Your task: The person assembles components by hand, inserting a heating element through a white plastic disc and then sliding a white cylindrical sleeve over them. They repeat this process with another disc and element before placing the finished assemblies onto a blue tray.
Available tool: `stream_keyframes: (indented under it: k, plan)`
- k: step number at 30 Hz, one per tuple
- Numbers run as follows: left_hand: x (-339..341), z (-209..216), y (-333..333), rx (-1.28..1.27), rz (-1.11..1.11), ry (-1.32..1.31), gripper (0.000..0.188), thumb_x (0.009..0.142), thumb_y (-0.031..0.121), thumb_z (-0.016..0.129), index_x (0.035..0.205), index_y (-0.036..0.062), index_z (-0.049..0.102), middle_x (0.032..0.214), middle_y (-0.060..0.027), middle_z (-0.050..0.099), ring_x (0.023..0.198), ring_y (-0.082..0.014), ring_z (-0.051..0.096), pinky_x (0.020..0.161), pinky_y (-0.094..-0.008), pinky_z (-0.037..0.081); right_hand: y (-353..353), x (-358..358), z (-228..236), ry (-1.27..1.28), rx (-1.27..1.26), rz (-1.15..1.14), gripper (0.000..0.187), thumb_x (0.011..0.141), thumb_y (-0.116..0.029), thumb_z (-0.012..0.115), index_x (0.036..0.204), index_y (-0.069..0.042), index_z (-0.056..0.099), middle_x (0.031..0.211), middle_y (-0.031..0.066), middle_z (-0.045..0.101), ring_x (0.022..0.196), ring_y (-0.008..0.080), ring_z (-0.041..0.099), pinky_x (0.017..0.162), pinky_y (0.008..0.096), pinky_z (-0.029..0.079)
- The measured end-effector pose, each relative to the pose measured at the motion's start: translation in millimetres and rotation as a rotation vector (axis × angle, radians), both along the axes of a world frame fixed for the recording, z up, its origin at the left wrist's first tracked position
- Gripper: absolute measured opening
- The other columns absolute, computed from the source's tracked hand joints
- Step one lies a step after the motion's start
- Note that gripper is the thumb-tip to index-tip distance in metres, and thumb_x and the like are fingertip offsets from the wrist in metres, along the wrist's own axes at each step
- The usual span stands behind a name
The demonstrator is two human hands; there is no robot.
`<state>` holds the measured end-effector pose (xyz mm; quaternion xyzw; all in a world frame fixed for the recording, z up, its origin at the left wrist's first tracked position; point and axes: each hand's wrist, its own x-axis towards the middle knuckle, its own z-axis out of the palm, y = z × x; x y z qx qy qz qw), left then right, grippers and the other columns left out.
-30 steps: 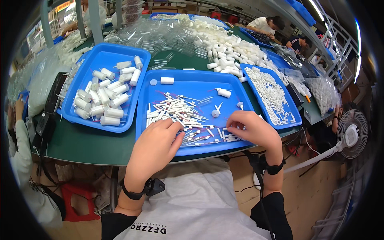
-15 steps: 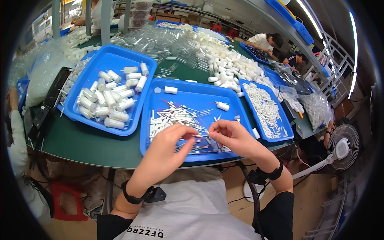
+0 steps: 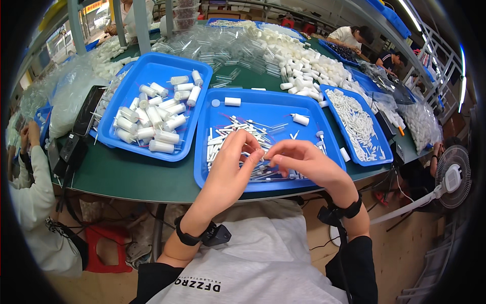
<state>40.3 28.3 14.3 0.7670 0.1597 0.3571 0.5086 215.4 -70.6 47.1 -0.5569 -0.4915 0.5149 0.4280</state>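
Note:
Both hands work low over the near half of the middle blue tray (image 3: 202,175), fingertips almost meeting. The thumb and forefinger of my left hand (image 3: 228,164) are closed in a pinch; whatever lies between them is too small to name. My right hand (image 3: 309,164) is pinched too, its fingertips right beside the left thumb, with a tiny pale piece at the meeting point. Beneath them lies a heap of thin white sticks (image 3: 223,137), some with reddish wires. Farther back in this tray are a white cylinder (image 3: 300,119), another white cylinder (image 3: 232,102) and a round cap (image 3: 215,103).
To the left, a blue tray (image 3: 106,124) holds several white cylinders (image 3: 154,116). On the right, another blue tray (image 3: 377,161) carries short white tubes (image 3: 354,119). Clear tubes (image 3: 202,48) and white cylinders (image 3: 309,63) pile up behind. A fan (image 3: 452,175) stands at right; co-workers sit nearby.
My fingertips have drawn closer together, the left thumb now meeting its forefinger. The whole view has shifted, so the trays appear farther right. At far left, a co-worker's hands have come up.

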Motion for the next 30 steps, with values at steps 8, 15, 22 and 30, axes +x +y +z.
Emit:
stream_keyframes:
  k: [8,15,22,30]
  plan:
    - [-1.1,0.7,-1.5,-0.184,-0.030,-0.129,0.012,0.096,0.015,0.050,0.096,0.0028,0.047,0.087,-0.0072,0.063,0.084,-0.0107,0.059,0.075,-0.0248,0.046,-18.1,46.3,-6.5,-0.825,0.326,-0.425,0.014,0.084,-0.002,0.059,0.097,-0.002,0.063,0.090,0.0062,0.060,0.072,0.0130,0.056,0.066,0.0250,0.047]
    - [-1.7,2.0,-1.4,-0.213,-0.070,-0.103,0.012,0.095,0.014,0.052,0.095,0.0030,0.048,0.085,-0.0054,0.063,0.082,-0.0087,0.058,0.072,-0.0226,0.045,-11.0,46.0,-4.3,-0.819,0.284,-0.208,0.029,0.077,0.007,0.060,0.104,-0.004,0.059,0.104,0.0078,0.054,0.079,0.0137,0.058,0.069,0.0253,0.046]
    - [-1.8,7.0,-1.5,-0.410,-0.085,-0.193,0.012,0.093,0.012,0.056,0.097,0.0029,0.049,0.083,-0.0074,0.061,0.064,-0.0067,0.055,0.056,-0.0200,0.042,0.1,40.9,6.7,-0.912,0.250,-0.006,0.029,0.077,0.007,0.060,0.103,-0.006,0.060,0.104,0.0098,0.053,0.079,0.0204,0.059,0.073,0.0315,0.048]
    - [-2.9,3.0,3.3,-0.338,-0.131,-0.118,0.017,0.091,0.014,0.060,0.100,0.0013,0.052,0.082,-0.0072,0.059,0.057,-0.0024,0.049,0.046,-0.0170,0.037,5.2,40.5,3.9,-1.119,0.300,0.078,0.019,0.078,0.003,0.058,0.095,-0.004,0.062,0.093,0.0126,0.060,0.085,0.0306,0.061,0.075,0.0366,0.049]
